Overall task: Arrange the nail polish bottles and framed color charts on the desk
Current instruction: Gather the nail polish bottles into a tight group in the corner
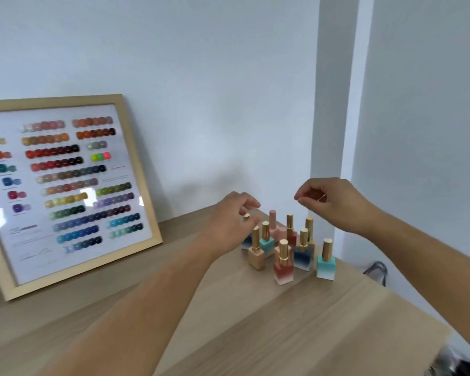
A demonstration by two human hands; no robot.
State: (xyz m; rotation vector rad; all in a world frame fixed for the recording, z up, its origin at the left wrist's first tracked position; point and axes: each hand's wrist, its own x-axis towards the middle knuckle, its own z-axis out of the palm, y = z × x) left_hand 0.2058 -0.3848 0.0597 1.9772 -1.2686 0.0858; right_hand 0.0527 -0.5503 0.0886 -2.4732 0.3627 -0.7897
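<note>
Several nail polish bottles (pixel 284 260) with gold caps stand clustered near the desk's back right corner; a teal one (pixel 325 263) stands at the right end. A wood-framed color chart (pixel 65 185) leans against the wall at the left. My left hand (pixel 232 221) hovers over the cluster's left side, fingers curled and apart, close to a bottle cap but holding nothing I can see. Above the back of the cluster, my right hand (pixel 334 202) is raised with loosely curled fingers and nothing in it.
The light wooden desk (pixel 228 321) runs along a white wall, and its right edge drops off beside a wall column (pixel 334 104). A dark object (pixel 376 270) sits on the floor past that edge.
</note>
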